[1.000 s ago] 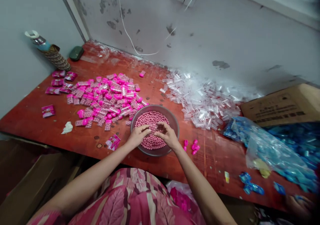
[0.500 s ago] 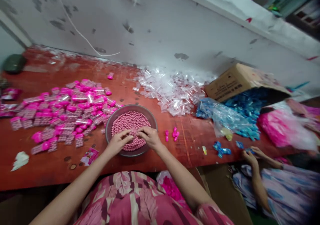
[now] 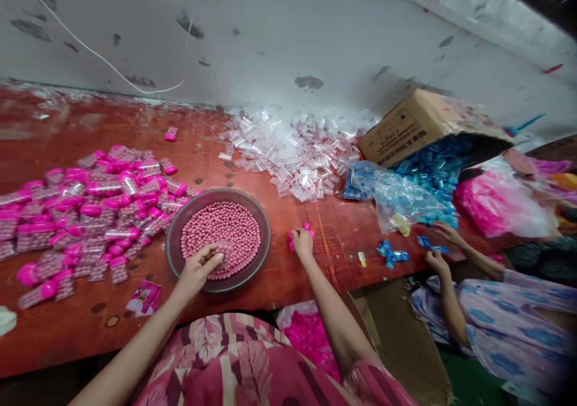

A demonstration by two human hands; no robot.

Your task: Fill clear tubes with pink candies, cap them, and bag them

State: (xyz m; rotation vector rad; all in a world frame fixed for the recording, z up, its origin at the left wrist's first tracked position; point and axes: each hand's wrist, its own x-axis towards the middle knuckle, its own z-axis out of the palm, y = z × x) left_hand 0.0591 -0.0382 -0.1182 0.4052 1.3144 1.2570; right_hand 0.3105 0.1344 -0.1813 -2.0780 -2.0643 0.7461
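Over the round grey bowl (image 3: 265, 238) of small pink beads (image 3: 225, 223), my left hand (image 3: 198, 269) pinches a clear plastic tube (image 3: 224, 251) with pink beads in it. Its thumb and fingers close round the near side of the tube. To the right of the bowl, my right hand (image 3: 302, 242) reaches down to the table with its fingertips closed on one of the few bright pink caps (image 3: 307, 226) lying there. The fingers partly hide these caps.
Capped bead-filled tubes (image 3: 103, 196) are heaped at left. Empty clear tubes (image 3: 293, 154) lie by the wall. A tipped cardboard box (image 3: 401, 133) spills blue pieces (image 3: 433, 166) near a bag of pink pieces (image 3: 487, 202). At right a co-worker's hands (image 3: 439, 262) handle blue pieces.
My hands have parted. The left stays over the bowl with the tube, while the right has moved from the bowl to the pink caps. The view has shifted a little to the right.
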